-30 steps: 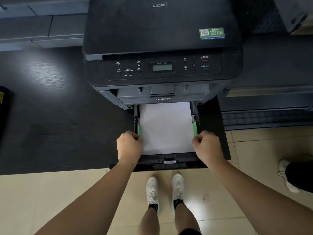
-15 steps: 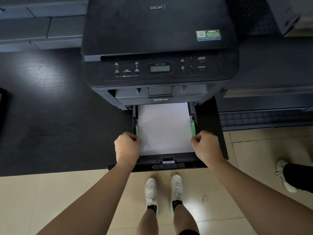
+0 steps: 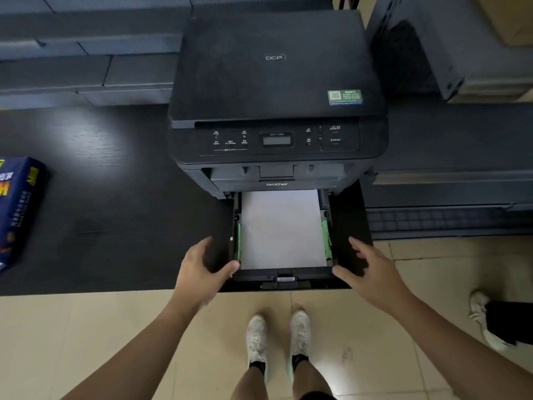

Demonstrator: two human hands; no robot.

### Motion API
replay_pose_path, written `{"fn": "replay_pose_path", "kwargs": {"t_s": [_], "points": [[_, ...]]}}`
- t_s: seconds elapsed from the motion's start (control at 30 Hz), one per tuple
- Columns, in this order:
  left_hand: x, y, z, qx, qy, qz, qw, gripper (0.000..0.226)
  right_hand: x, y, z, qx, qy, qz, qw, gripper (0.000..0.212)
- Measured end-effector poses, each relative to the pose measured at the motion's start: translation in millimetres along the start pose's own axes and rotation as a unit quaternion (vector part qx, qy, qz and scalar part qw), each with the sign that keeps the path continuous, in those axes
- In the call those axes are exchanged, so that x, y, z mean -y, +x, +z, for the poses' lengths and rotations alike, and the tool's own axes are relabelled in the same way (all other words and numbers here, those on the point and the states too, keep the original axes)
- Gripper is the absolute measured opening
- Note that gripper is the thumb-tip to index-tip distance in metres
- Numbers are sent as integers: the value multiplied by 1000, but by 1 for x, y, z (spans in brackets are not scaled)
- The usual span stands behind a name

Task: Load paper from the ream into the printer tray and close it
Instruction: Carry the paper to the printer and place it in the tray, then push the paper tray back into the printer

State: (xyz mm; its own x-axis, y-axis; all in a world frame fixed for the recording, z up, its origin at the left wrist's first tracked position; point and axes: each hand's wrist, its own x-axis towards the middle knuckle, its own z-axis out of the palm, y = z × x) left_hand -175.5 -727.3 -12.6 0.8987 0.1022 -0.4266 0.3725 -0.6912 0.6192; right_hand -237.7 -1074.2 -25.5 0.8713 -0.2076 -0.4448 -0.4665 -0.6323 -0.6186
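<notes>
Nearest, both hands flank the pulled-out tray (image 3: 284, 277): the left hand (image 3: 202, 268) has a released grip, thumb touching the tray's front left corner; the right hand (image 3: 372, 272) is likewise spread, thumb at the front right corner, grasping nothing. Paper (image 3: 281, 229) lies flat in the tray between the green guides (image 3: 325, 239), so loading looks done. What seems left is pushing the tray into the printer (image 3: 277, 90). Nothing appears to block its path. The ream (image 3: 17, 209) lies well apart on the desk (image 3: 109, 215), far left.
</notes>
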Motion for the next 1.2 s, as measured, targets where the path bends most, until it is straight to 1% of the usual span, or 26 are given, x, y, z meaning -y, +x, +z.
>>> {"fn": "replay_pose_path", "kwargs": {"t_s": [0.1, 0.2, 0.27, 0.33, 0.43, 0.57, 0.77, 0.93, 1.07, 1.13, 1.2], "points": [[25, -21, -5, 18, -19, -33, 999, 109, -21, -20, 3, 40, 5, 22, 999, 104], [45, -32, 6, 25, -18, -57, 998, 118, -29, -29, 18, 37, 24, 41, 998, 105], [52, -34, 16, 16, -53, -73, 996, 114, -29, -31, 27, -4, 68, 54, 996, 104], [54, -34, 23, -8, -121, -88, 989, 107, -30, -30, 35, -52, 134, 71, 987, 105], [54, -32, 29, -32, -184, -103, 977, 94, -34, -32, 45, -86, 188, 80, 975, 94], [57, -32, 32, -36, -193, -112, 974, 92, -35, -33, 49, -100, 202, 86, 970, 84], [46, -19, 28, -33, -203, -117, 972, 93, -22, -20, 44, -108, 219, 91, 966, 88], [27, 18, 21, -52, -167, -105, 979, 95, -3, 14, 34, -125, 210, 73, 967, 87], [7, 57, 17, -65, -153, -77, 983, 96, 12, 54, 27, -129, 219, 65, 965, 86], [-4, 78, 16, -69, -167, -70, 981, 96, 18, 74, 23, -131, 218, 60, 965, 79], [-14, 98, 15, -75, -172, -65, 980, 94, 26, 95, 18, -136, 190, 49, 971, 63]]}}
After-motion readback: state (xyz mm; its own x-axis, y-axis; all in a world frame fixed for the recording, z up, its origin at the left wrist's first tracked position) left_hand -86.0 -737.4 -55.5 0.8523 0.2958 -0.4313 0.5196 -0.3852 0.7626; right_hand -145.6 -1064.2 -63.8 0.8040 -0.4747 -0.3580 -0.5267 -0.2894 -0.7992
